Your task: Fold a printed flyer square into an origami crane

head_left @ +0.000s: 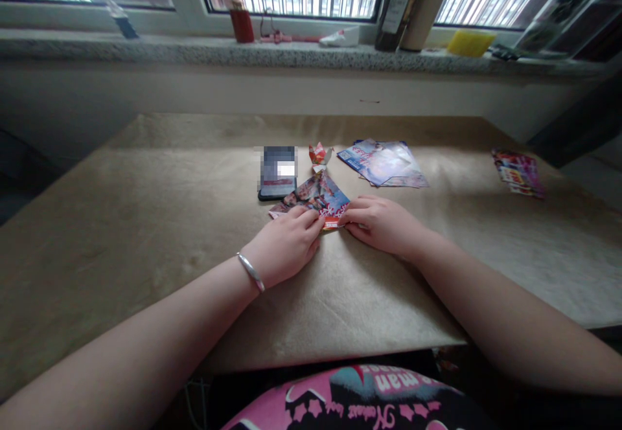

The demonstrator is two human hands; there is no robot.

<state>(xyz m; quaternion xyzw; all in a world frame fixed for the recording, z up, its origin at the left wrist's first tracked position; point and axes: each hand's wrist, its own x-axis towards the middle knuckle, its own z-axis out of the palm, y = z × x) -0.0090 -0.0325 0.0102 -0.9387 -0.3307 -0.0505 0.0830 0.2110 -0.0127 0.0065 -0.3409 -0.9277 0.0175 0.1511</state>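
Note:
A printed sheet of paper [318,193], folded to a triangle with its point facing away, lies on the table between my hands. My left hand [286,242], with a silver bangle at the wrist, is closed on its near left edge, fingers over the paper. At the near right corner my right hand [376,223] pinches the paper between thumb and fingers. The fingertips partly hide the near edge. Just beyond the triangle's tip stands a small folded paper piece [319,157], red and white with pointed petals. A phone [278,172] lies to the left of it, its screen blurred.
Several printed sheets [383,161] lie spread at the back, right of the middle. Another stack of printed papers [518,172] rests near the table's [160,223] right side. Behind, a stone windowsill [194,51] carries a red canister [241,23], a dark container [396,12] and a yellow block [470,43].

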